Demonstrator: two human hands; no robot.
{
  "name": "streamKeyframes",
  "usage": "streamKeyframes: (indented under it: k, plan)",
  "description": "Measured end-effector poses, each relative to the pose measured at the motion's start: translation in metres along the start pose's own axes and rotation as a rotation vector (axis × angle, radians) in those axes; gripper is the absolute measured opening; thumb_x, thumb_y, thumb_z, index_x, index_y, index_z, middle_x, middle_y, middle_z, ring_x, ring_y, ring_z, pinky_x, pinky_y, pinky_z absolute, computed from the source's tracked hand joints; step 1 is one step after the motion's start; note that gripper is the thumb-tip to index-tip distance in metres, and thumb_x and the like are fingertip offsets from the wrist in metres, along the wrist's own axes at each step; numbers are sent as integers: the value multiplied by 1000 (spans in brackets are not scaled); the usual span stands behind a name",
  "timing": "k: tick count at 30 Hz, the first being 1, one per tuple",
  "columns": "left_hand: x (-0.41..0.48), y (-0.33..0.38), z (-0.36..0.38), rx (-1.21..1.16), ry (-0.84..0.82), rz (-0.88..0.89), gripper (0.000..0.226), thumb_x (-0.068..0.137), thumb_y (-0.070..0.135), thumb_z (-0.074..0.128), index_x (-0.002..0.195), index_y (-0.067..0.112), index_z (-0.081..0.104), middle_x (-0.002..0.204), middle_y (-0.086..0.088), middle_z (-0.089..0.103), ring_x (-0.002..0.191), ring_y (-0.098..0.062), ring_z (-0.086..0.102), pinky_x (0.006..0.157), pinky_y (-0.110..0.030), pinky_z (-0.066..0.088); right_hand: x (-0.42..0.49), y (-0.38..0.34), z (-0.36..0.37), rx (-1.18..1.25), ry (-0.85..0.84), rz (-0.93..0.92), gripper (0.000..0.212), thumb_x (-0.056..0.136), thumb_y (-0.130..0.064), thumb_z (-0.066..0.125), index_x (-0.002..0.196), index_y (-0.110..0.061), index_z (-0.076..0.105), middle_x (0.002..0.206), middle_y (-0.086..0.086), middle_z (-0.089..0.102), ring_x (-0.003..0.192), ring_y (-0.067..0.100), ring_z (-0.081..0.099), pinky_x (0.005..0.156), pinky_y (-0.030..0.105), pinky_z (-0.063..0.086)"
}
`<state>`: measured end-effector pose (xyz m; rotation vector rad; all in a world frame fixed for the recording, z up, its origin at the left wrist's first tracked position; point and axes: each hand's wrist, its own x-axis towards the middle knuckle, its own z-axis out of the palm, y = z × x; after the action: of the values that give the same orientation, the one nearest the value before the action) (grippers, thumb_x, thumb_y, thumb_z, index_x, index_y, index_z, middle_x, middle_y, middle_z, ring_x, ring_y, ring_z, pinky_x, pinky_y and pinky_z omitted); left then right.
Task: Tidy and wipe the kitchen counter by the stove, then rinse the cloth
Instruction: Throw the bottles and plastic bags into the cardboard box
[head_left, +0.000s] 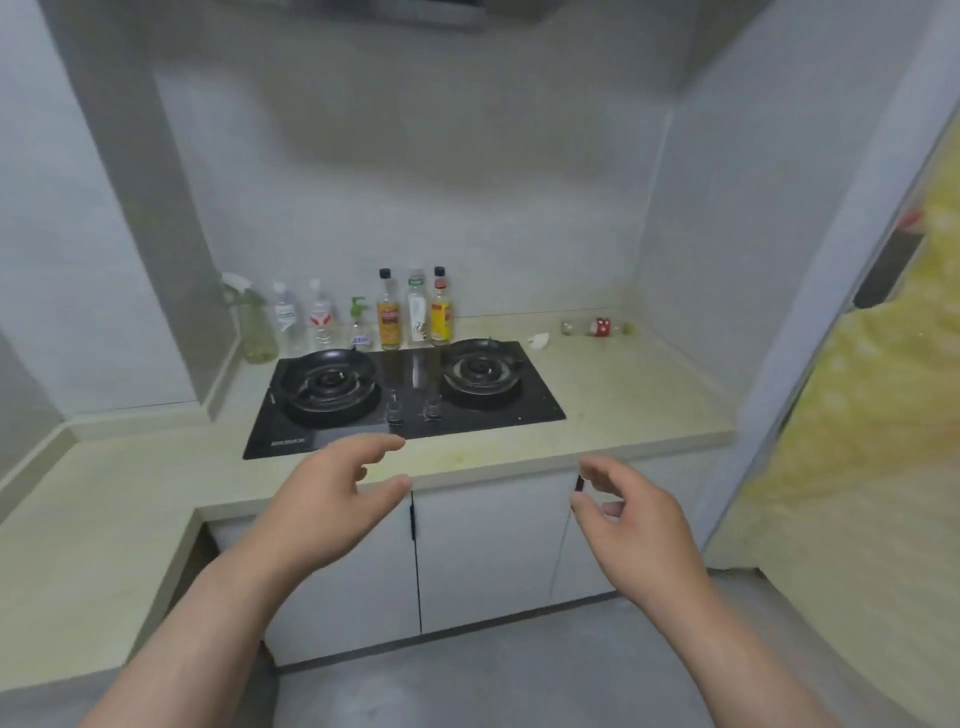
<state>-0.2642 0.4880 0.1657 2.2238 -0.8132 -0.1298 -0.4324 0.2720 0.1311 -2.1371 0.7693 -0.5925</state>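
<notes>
Counter (623, 395): pale and L-shaped, set in a grey tiled alcove, with yellowish stains near the front edge.
Stove (405, 395): black glass top sunk into the counter, two burners, two knobs at the front.
Person: stands facing the stove, both bare forearms stretched forward.
Left hand (332, 499): hovers over the front edge of the counter, just before the stove; fingers loosely spread, thumb apart, holding nothing.
Right hand (634, 514): in front of the cupboard doors (493, 545) below the counter; fingers softly curved, holding nothing.
Cloth: not in view anywhere.
Things to tidy: a row against the back wall behind the stove, with a spray bottle (254, 322) at the left, clear plastic bottles (284, 317), a pump bottle (358, 325) and tall sauce bottles (389, 322). Small jars (597, 327) and a white scrap (539, 340) lie to the right of the stove.
Handling: the sauce bottles look like glass, so probably heavy, breakable and perhaps greasy; best held round the body, not by the cap. The plastic bottles are likely light and easy to tip. The jars are small and would suit a fingertip pinch.
Progress: the task seems barely begun, with nothing lifted.
</notes>
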Motion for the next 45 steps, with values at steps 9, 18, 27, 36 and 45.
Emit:
streamKeyframes:
  k: [9,18,27,36,45]
  plan:
    - [81,80,74,-1,-103,179,38,89,35,64,126,35,59,117,21,55,109,-2,55,94,-23,43,57,57,-84,-32,147,56,39,89,-22,63,127,-28,58,120,-13,62,112,7,58,96,25,45]
    - [226,93,145,4,-145,201,41,89,36,63,130,32,57,127,16,57,108,-1,50,92,-22,41,198,97,-99,-116,154,57,40,91,-24,63,130,-24,57,124,-13,61,116,4,55,102,31,47]
    - [351,103,204,15,-183,197,41,88,36,65,128,29,60,128,15,59,120,-5,54,103,-27,42,311,143,-120,-148,113,99,40,92,-22,62,130,-27,55,124,-15,58,115,1,53,97,19,44]
    - [438,127,273,30,-181,137,39,88,37,64,126,32,60,120,20,59,115,-2,55,101,-28,45,431,199,-140,-171,14,89,43,91,-31,61,132,-35,51,114,-26,50,104,3,55,95,22,44]
    - [529,165,352,87,-86,-9,38,88,47,57,123,33,62,114,14,65,105,-3,57,94,-30,48,584,278,-175,-68,-82,29,42,88,-25,66,128,-32,56,116,-21,58,108,8,58,98,30,47]
